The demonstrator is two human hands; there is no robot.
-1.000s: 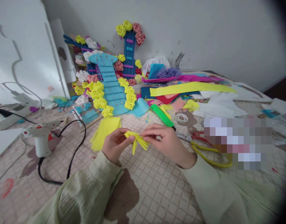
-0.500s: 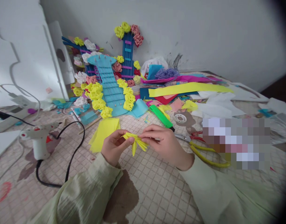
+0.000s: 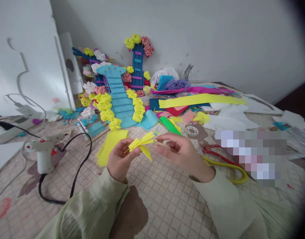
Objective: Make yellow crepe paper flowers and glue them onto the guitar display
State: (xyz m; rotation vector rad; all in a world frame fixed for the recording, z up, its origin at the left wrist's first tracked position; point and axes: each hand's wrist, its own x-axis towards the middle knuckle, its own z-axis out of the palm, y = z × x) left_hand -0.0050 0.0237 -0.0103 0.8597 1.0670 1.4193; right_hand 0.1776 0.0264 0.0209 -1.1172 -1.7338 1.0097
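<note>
A bunched piece of yellow crepe paper (image 3: 142,143), with pleated strips fanning out, is pinched between the thumb and fingers of my left hand (image 3: 120,159). My right hand (image 3: 178,152) is closed in a pinch on what looks like a thin pale stick (image 3: 161,143), whose end meets the paper's right side. A short thin tip also shows at the paper's left, by my left fingers. Flat yellow paper sheets (image 3: 110,147) lie just behind my left hand. A green box cutter (image 3: 169,125) rests behind my right hand, partly hidden by it.
A glue gun (image 3: 44,151) with a looping black cord stands at left. Paper guitars trimmed with paper flowers, including a light blue one (image 3: 119,96), lean at the back. Red- and yellow-handled tools (image 3: 238,169) lie right, beside a blurred-out patch. Yellow strip (image 3: 202,100) lies behind.
My right hand has drawn slightly right, away from the paper, and the thin stick now shows. The yellow paper has turned, its strips now pointing right. The whole view has shifted slightly.
</note>
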